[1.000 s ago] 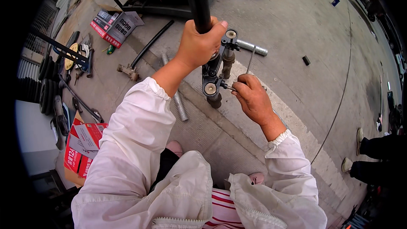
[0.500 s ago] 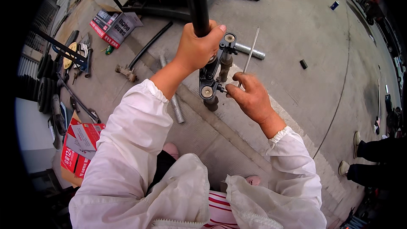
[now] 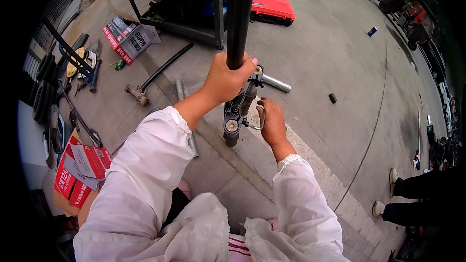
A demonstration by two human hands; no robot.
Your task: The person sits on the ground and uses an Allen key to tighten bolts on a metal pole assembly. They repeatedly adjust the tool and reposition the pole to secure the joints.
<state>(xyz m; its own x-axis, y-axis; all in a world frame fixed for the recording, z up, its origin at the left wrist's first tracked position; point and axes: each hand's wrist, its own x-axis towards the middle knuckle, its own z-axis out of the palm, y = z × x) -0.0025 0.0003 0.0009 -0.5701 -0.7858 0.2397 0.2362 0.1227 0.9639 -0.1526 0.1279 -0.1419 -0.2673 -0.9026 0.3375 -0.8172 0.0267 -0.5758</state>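
Note:
My left hand (image 3: pixel 224 80) is wrapped round a tall black tube (image 3: pixel 241 14), just above a black fork clamp (image 3: pixel 235 109). The clamp has a round silver bolt head at each end, and brownish fork legs show below it. My right hand (image 3: pixel 274 122), beside the clamp, has its fingers closed on a bent silver hex key (image 3: pixel 263 118). The key's short end meets a bolt on the side of the clamp's near end; part of the key is hidden by my fingers. The lower ends of the fork legs are out of sight.
Silver pipes (image 3: pixel 276 83) lie beside the clamp, and a hammer (image 3: pixel 138 94) lies to the left. Cartons (image 3: pixel 130 39), a metal rack (image 3: pixel 179 31) and a red case (image 3: pixel 273 9) stand around. A person's legs (image 3: pixel 417 199) are at the right.
The right hand has swung the hex key round from pointing away to an upright bend near the clamp. The left hand keeps its grip; the view has shifted.

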